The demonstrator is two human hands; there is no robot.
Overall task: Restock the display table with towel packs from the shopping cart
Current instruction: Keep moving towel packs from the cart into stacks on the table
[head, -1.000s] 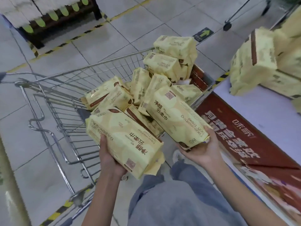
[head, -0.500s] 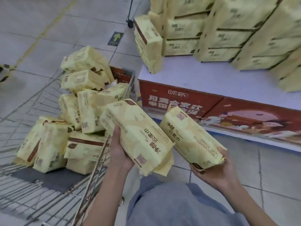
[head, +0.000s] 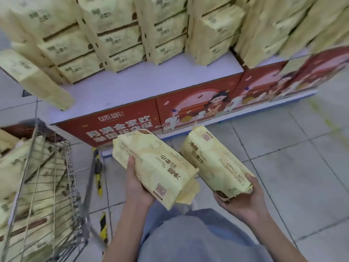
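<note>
Grey floor (head: 283, 167) tiles fill the lower half of the view, and from 9 to 3 o'clock across the top runs the desk (head: 170, 82), its white top fronted by a red printed panel (head: 198, 103). Stacks (head: 120, 35) of yellow towel packs crowd its back from 10 to 2 o'clock. One loose pack (head: 37, 80) leans out at 10 o'clock, and a bare strip of the top lies along the front edge near 12. At 8 o'clock the cart (head: 54, 176) stands just beside the desk's corner, with more spare packs (head: 11, 167) piled behind its wire wall. Two packs are held near the centre, above the floor in front of the desk and not yet over its top. At 6 o'clock the left pack (head: 154, 167) lies across the left hand (head: 136, 188), palm under it and thumb curled over its near side. At 5 o'clock the right pack (head: 217, 163) has its near end cupped from below by the right hand (head: 241, 201), fingers wrapped round the end seal. Both hands are grasping, one pack each. The step in hand looks to be the carry from cart to desk. The next move probably calls for raising both packs forward toward 12 o'clock, onto the bare strip. They would then need turning to match the rows behind and setting down flat, since the wrappers look soft and slippery near that edge.
</note>
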